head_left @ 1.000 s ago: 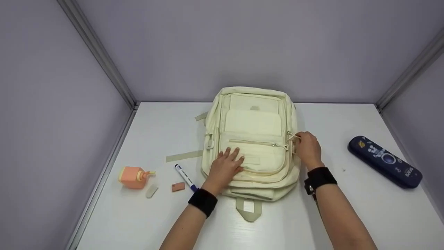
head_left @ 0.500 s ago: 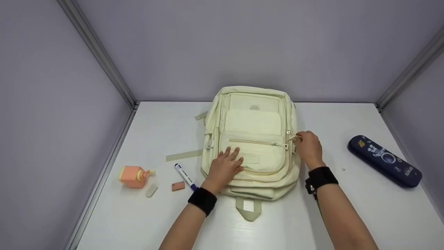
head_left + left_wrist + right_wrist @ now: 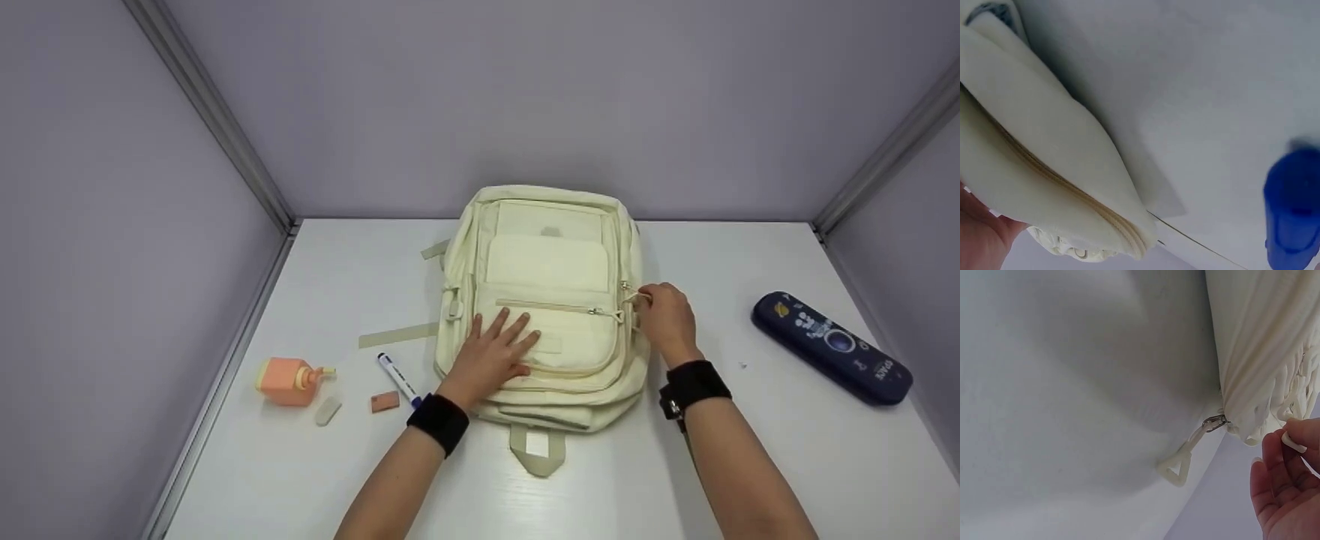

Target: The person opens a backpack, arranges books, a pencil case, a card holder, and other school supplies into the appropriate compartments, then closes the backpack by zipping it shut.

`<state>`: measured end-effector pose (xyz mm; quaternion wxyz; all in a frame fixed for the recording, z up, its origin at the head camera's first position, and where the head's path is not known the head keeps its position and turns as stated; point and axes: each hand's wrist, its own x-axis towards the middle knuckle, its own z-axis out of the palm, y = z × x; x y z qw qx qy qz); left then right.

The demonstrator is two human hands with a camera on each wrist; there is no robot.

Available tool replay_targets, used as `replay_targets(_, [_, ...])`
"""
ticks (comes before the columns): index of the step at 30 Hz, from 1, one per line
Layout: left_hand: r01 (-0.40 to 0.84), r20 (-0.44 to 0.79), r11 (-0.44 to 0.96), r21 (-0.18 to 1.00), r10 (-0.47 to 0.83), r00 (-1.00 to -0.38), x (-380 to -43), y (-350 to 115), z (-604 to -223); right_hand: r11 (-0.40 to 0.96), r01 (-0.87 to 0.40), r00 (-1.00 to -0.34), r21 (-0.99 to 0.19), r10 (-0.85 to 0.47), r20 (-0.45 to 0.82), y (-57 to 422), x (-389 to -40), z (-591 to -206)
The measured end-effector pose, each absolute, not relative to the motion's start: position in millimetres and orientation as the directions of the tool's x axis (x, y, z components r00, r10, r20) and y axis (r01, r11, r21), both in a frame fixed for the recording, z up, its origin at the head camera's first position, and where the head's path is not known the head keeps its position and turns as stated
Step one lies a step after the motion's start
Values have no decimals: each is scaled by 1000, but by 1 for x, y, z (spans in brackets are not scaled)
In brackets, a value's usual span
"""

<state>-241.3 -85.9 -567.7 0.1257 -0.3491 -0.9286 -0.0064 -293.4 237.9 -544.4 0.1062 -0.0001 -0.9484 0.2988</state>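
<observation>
A cream backpack (image 3: pixel 547 262) lies on the white table with its front pockets facing up and its top handle (image 3: pixel 541 466) toward me. My left hand (image 3: pixel 487 364) rests on the front pocket, fingers straight and spread. At the bag's right side, my right hand (image 3: pixel 667 319) pinches a cream zipper pull (image 3: pixel 637 298) between thumb and fingers. The right wrist view shows that pull's end (image 3: pixel 1294 442) at the fingertips, while another triangular pull (image 3: pixel 1176 469) hangs free beside the bag. A second zipper pull (image 3: pixel 616 315) lies on the front pocket.
Left of the bag lie a blue-and-white marker (image 3: pixel 399 379), a small reddish-brown block (image 3: pixel 385 402), a whitish eraser-like piece (image 3: pixel 328 411) and an orange pump bottle (image 3: pixel 289 382) on its side. A navy pencil case (image 3: pixel 832 349) lies at the right. Grey walls enclose the table.
My left hand has slid slightly up and to the right on the front pocket, its fingers more spread. The right hand keeps its pinch on the zipper pull, almost still.
</observation>
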Motion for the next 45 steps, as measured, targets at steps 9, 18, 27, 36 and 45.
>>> replay_targets(9, [670,322,739,-76,654,-685,-246,-81,-565,812,-60,-977,-580,70,199,241,-293,-542])
replay_targets(18, [594,338,778,204,513,-789,-247,-76,-556,826,-113,-961,-552,50,272,248,-288,-539])
replay_targets(27, [496,375,817,292,380,-846,-247,-68,-554,793,-172,-961,-584,-5,276,254,-277,-536])
replay_targets(36, [454,407,822,343,306,-861,-246,-66,-549,764,-185,-981,-618,-106,163,263,-249,-525])
replay_targets(45, [479,451,819,316,315,-835,-248,-63,-552,733,-193,-973,-652,-229,30,264,-223,-508])
